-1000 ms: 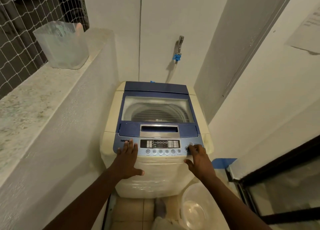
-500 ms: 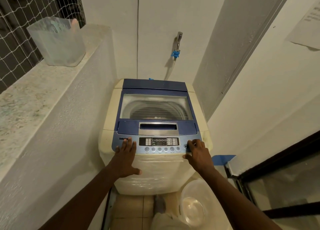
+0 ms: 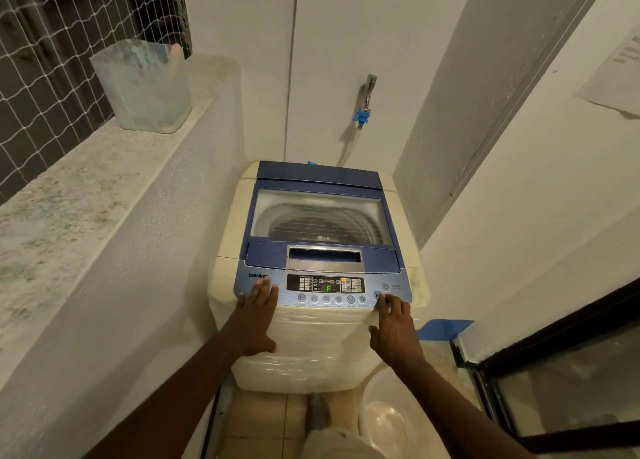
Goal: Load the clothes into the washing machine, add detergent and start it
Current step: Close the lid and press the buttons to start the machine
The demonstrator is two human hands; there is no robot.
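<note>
Washing machine [image 3: 311, 337] stands against the back wall, lid [image 3: 320, 216] closed, display [image 3: 329, 288] lit green. Left hand [image 3: 254, 316] lies flat, fingers spread, on the panel's left end. Right hand [image 3: 393, 327], fingers extended, apparently touches a button [image 3: 377, 296] at the right.

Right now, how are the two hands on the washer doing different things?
The left hand lies flat, fingers spread, on the panel's blank left end; the right hand is arched, a fingertip on a round button at the right end. Left looks to be bracing, right pressing. Both are empty and rest on the washer's front edge.
</note>
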